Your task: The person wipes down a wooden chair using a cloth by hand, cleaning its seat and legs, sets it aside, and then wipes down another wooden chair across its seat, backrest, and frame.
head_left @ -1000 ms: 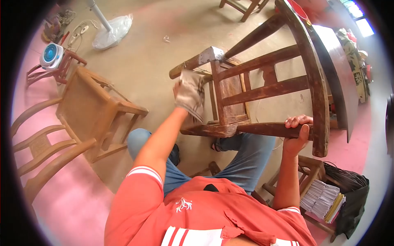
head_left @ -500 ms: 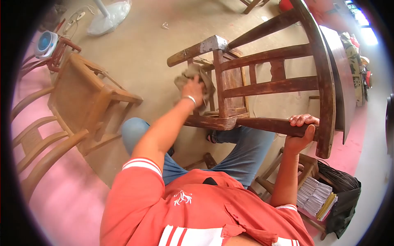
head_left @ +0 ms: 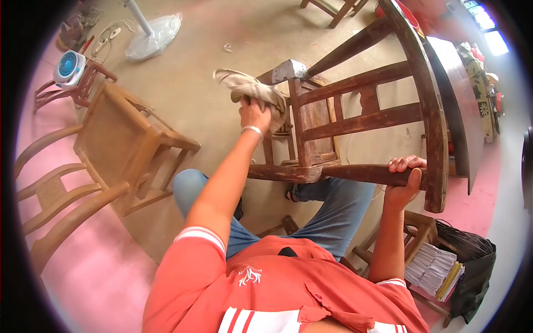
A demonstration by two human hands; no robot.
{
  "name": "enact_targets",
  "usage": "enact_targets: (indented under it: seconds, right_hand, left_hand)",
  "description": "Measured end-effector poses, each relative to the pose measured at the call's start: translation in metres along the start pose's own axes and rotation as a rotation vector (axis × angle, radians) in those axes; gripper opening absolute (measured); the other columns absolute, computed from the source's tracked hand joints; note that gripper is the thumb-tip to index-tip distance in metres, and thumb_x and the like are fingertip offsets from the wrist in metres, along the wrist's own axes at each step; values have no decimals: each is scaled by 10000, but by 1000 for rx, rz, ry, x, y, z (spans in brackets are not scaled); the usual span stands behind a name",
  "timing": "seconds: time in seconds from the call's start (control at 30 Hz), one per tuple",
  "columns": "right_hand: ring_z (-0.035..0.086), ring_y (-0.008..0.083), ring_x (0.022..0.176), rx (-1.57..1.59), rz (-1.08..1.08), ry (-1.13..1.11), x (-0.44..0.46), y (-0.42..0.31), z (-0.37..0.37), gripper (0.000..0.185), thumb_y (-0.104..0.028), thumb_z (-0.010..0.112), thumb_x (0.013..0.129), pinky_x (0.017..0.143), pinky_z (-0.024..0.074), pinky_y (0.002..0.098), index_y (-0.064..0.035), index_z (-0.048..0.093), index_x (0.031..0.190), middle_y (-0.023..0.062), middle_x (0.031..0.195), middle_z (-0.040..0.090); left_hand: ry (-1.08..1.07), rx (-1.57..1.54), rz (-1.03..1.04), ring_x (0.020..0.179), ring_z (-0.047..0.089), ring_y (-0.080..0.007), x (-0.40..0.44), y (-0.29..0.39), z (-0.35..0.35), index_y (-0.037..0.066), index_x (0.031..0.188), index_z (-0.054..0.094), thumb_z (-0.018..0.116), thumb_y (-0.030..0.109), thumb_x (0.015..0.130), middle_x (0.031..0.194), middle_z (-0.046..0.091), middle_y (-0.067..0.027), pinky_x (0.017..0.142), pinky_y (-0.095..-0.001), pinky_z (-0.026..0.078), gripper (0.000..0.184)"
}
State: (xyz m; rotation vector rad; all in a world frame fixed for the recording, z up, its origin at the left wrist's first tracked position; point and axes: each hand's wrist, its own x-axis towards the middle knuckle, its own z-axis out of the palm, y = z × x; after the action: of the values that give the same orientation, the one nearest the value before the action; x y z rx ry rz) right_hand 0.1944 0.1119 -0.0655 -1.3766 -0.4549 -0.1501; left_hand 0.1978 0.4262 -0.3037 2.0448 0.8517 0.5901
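Note:
My left hand [head_left: 255, 115], with a white bracelet at the wrist, is closed on a beige-brown cloth [head_left: 244, 86]. The cloth bunches against the legs of a dark wooden chair [head_left: 363, 119], and one end flares out to the left. This chair lies tipped over, its slatted back toward the right and its paint worn. My right hand [head_left: 406, 173] wraps round one back post of the chair near its top rail. Part of the chair's leg is hidden behind the cloth.
A lighter wooden chair [head_left: 119, 147] stands at left, with a small fan [head_left: 68, 66] on a stool behind it. A plastic-wrapped stand base [head_left: 155, 38] is farther back. At lower right, paper stacks [head_left: 430, 266] sit beside a dark bag [head_left: 472, 283]. A dark tabletop [head_left: 458, 111] stands at right.
My left hand has shifted slightly left, and the cloth has swung up and left, its end now spread over the chair leg. My right hand keeps its hold on the post.

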Motion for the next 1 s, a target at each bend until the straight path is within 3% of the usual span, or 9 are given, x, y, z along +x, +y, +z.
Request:
enact_targets:
  seconds: [0.07,0.27,0.33,0.4,0.47,0.6,0.73,0.93,1.0]
  right_hand:
    - [500,173,679,-19,-6,-12,0,0,1,297,-355,574,944,685,455,342,-85,451,943,55,775,488]
    - [496,188,684,10,-2,-23,2,5,-7,300,-369,559,948,692,451,351,-87,458,942,59,770,483]
    - [498,189,693,-4,-5,-16,3,6,-9,301,-377,551,950,699,449,353,-88,469,941,57,771,484]
    - [501,189,703,-8,3,1,3,6,-11,298,-382,541,954,707,449,354,-91,477,939,54,775,488]
    - [502,188,710,6,-4,-8,2,9,-14,281,-371,535,957,708,449,352,-96,480,941,53,780,492]
    - [499,187,710,11,16,-18,1,7,-12,267,-363,532,958,710,449,350,-101,484,940,51,784,498]
    - [519,188,701,47,16,9,3,11,-15,294,-354,594,931,699,470,362,-80,489,946,62,780,518]
    - [508,194,705,40,36,35,4,11,-13,276,-359,564,942,707,460,361,-92,497,936,55,787,506]
    - [498,189,707,-3,33,37,0,4,-13,262,-361,534,953,713,450,356,-102,502,930,44,788,498]
  left_hand:
    - [-496,386,-78,1275,372,-441,2,6,9,180,1333,534,676,257,779,1493,279,-186,1037,-477,423,577]
    - [-631,464,-47,1286,362,-446,-12,-8,-3,248,1337,554,627,236,801,1529,219,-157,1030,-481,436,540]
    - [-720,352,-111,1200,468,-442,-22,-27,-3,200,1280,594,558,248,840,1445,375,-201,977,-447,464,443]
    - [-891,907,857,1072,554,-440,-31,-45,-13,133,1194,620,502,242,855,1266,539,-221,931,-430,476,376]
    - [-913,-672,-474,1162,504,-411,-66,-43,-34,-13,1070,644,549,262,844,1265,532,-239,1025,-498,383,369]
    - [-437,-79,271,1167,429,-445,-164,55,-46,56,1171,606,681,218,722,1324,422,-245,1045,-498,350,483]
    - [-339,-117,227,1279,325,-453,-210,39,-44,75,1287,493,662,179,688,1413,305,-240,1100,-479,300,631]
    - [-124,297,-442,1318,390,-385,-257,-128,3,89,1398,340,630,192,842,1440,295,-261,1087,-466,355,636]
    - [-351,161,-1266,1286,442,-378,-216,-161,13,99,1395,341,606,174,861,1430,308,-256,1022,-483,428,601]
